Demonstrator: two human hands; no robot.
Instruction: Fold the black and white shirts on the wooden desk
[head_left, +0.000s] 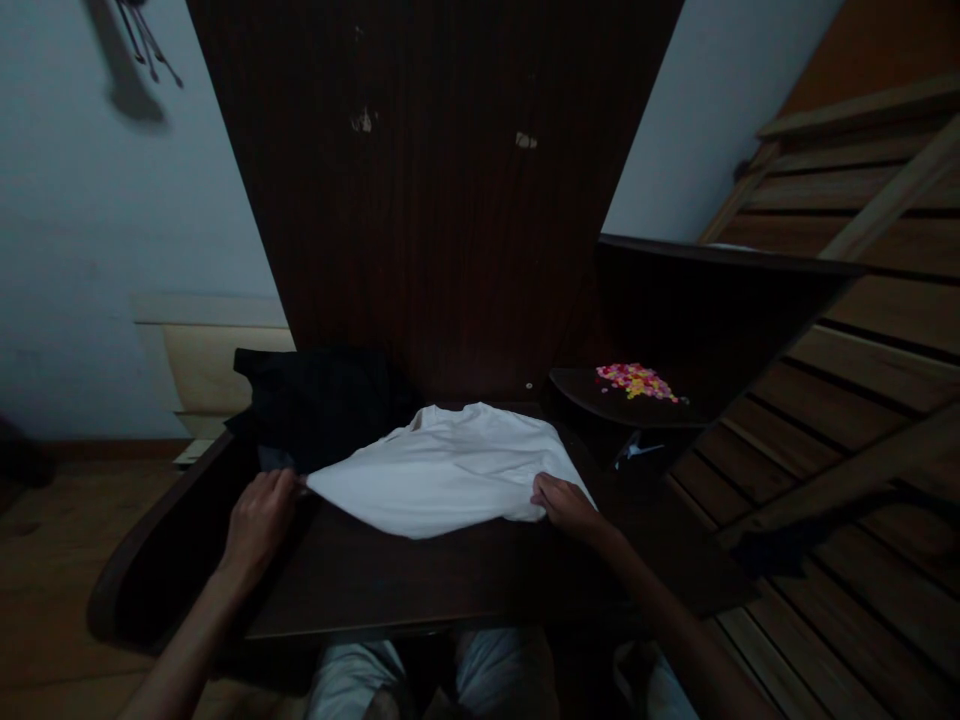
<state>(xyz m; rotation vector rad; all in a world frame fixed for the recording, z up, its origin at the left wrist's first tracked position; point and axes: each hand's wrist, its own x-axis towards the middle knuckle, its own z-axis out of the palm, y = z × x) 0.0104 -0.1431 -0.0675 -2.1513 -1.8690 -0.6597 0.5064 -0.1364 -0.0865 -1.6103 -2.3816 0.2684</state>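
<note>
A white cloth garment [442,475], perhaps a shirt, stretches across the dark wooden desk [420,590]. At its left end my left hand [262,510] pinches a drawn-out corner, pulling the fabric to a point. My right hand [566,505] is closed on the near edge toward the right side, with some cloth lying beyond it. Between the two hands the near edge sags in a shallow curve. Behind my left hand lies a heap of black cloth [322,400], partly touching the white garment's far left side.
A small corner shelf [615,402] on the right bears a pile of pink, red and yellow bits [637,381]. Beneath it sits a pale blue-white object [636,452], unclear in the dim light. A raised curved side [142,570] bounds the desk's left; wooden slats [862,380] stand at right.
</note>
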